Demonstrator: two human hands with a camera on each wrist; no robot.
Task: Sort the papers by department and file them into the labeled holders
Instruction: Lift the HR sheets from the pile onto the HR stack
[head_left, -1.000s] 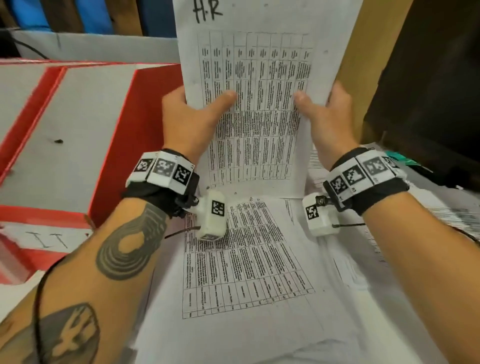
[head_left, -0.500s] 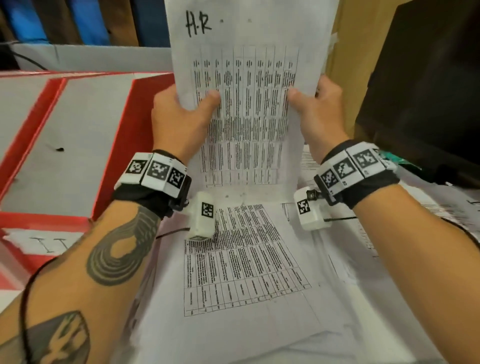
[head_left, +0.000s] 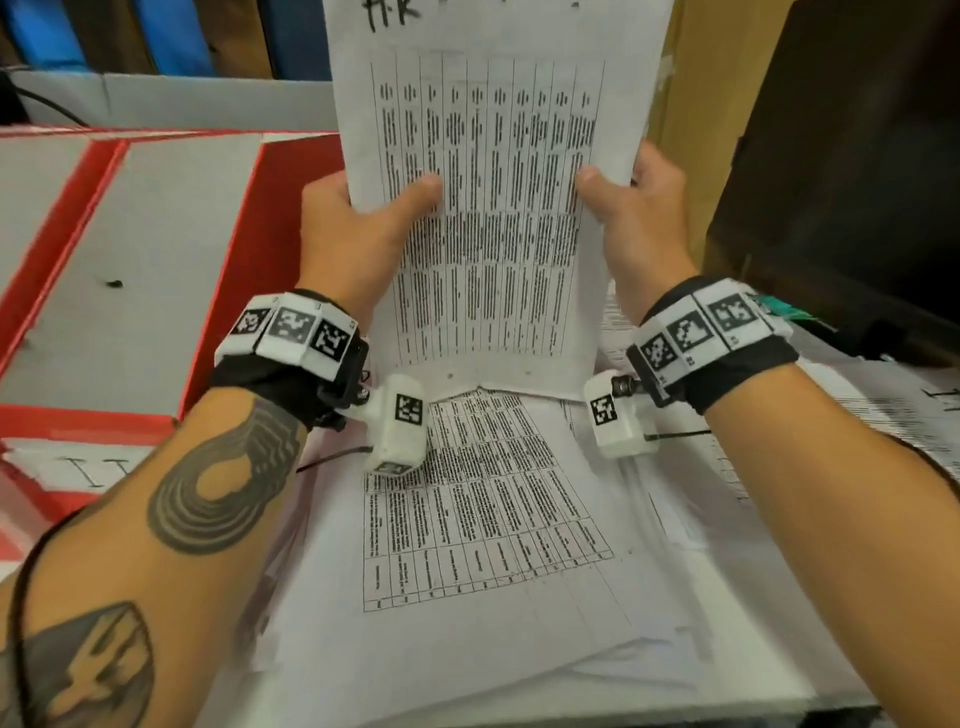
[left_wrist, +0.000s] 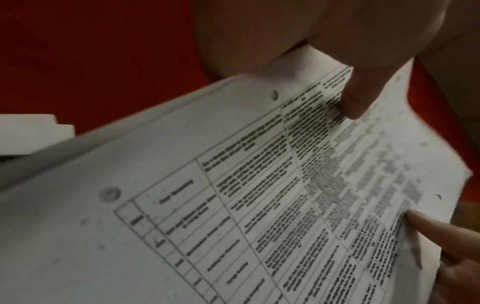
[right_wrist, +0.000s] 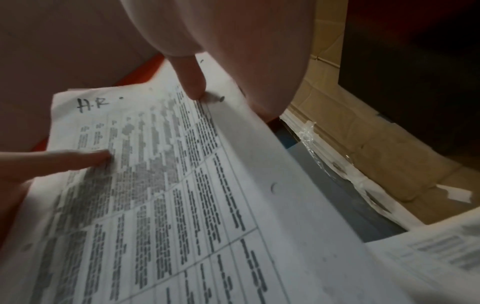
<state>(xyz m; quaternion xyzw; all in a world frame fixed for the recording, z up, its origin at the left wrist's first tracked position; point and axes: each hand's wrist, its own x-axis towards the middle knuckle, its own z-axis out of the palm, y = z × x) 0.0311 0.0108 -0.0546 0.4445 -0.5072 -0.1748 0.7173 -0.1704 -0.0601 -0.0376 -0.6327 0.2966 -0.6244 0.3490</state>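
A printed sheet marked "HR" (head_left: 493, 208) stands nearly upright in front of me, a table of text on its face. My left hand (head_left: 358, 228) pinches its left edge, thumb on the front. My right hand (head_left: 628, 218) pinches the right edge the same way. In the left wrist view my thumb lies on the HR sheet (left_wrist: 233, 205). The right wrist view shows the "HR" writing on the HR sheet (right_wrist: 155, 185). Below the hands lies a loose stack of papers (head_left: 493, 545). A red holder labelled "IT" (head_left: 98, 467) stands at the left.
Red-edged white holder panels (head_left: 130, 249) fill the left side. A grey box wall (head_left: 171, 98) runs along the back. A brown cardboard panel (head_left: 691, 78) and a dark cabinet (head_left: 857, 156) stand at the right. More printed sheets (head_left: 883, 415) spread out at the right.
Both hands have lifted the HR sheet higher and slightly left; its top edge now leaves the head view.
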